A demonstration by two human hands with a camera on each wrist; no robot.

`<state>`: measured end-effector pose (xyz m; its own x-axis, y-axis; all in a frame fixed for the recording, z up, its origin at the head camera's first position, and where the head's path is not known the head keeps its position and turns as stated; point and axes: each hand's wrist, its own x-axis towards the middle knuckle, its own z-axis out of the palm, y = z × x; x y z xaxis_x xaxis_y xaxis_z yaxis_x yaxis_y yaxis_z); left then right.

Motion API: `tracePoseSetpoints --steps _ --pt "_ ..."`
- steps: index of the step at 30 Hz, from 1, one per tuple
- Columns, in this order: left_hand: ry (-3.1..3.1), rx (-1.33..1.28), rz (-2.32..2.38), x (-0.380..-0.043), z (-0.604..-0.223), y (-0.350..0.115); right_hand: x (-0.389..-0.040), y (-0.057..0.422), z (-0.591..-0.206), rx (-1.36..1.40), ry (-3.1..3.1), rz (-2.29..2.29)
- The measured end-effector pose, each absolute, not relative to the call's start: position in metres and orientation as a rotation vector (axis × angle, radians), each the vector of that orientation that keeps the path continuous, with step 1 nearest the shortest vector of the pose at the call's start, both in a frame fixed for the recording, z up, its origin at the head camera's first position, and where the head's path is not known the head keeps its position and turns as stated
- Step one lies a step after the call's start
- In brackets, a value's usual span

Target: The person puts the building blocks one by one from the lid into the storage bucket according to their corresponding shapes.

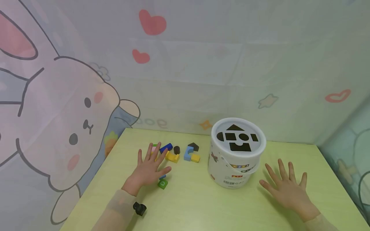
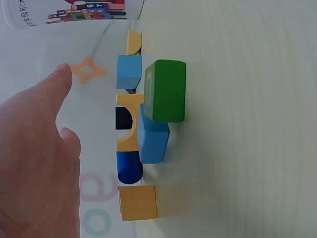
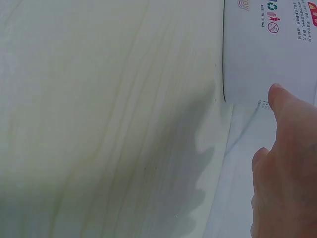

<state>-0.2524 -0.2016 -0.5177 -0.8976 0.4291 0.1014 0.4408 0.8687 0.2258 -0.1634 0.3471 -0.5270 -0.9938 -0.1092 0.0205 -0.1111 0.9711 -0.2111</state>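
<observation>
My left hand [image 1: 147,171] hovers over the left part of the table with its fingers spread, holding nothing. Around it lie toy blocks: a green block [image 1: 162,183], a blue cylinder [image 1: 166,148], a yellow arch [image 1: 172,157] and a dark cylinder [image 1: 176,150]. In the left wrist view a blue block [image 2: 153,141] lies beside the green one, and an orange-yellow cube [image 2: 137,203] sits apart. Fingers splayed, my right hand [image 1: 289,192] is empty above the table, right of a white bucket [image 1: 231,175]. The bucket's lid [image 1: 245,122] has several dark shaped openings.
Left of the bucket are a light blue arch [image 1: 188,153], a yellow block [image 1: 195,158] and a dark pointed block [image 1: 193,146]. A printed cloth [image 1: 188,80] hangs behind the pale table [image 1: 196,205]. The bucket's handle [image 1: 254,169] hangs down in front.
</observation>
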Motion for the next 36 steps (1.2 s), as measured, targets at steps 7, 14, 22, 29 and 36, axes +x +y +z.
tracePoseSetpoints --steps 7,14,22,29,36 --pt "-2.973 -0.765 -0.434 -0.252 -0.510 -0.202 -0.167 0.348 -0.525 0.182 -3.061 0.340" --pt "-2.879 -0.748 -0.726 -0.251 -0.502 -0.211 -0.177 0.352 -0.513 0.259 -2.919 0.426" --pt "-2.680 -0.550 -0.966 -0.254 -0.510 -0.226 -0.182 0.358 -0.488 0.189 -2.756 0.821" --pt "-2.609 -0.357 -1.116 -0.253 -0.517 -0.235 -0.185 0.353 -0.465 0.093 -2.449 1.065" --pt "-2.690 -0.229 -1.194 -0.258 -0.524 -0.238 -0.192 0.331 -0.436 0.255 -2.180 1.406"
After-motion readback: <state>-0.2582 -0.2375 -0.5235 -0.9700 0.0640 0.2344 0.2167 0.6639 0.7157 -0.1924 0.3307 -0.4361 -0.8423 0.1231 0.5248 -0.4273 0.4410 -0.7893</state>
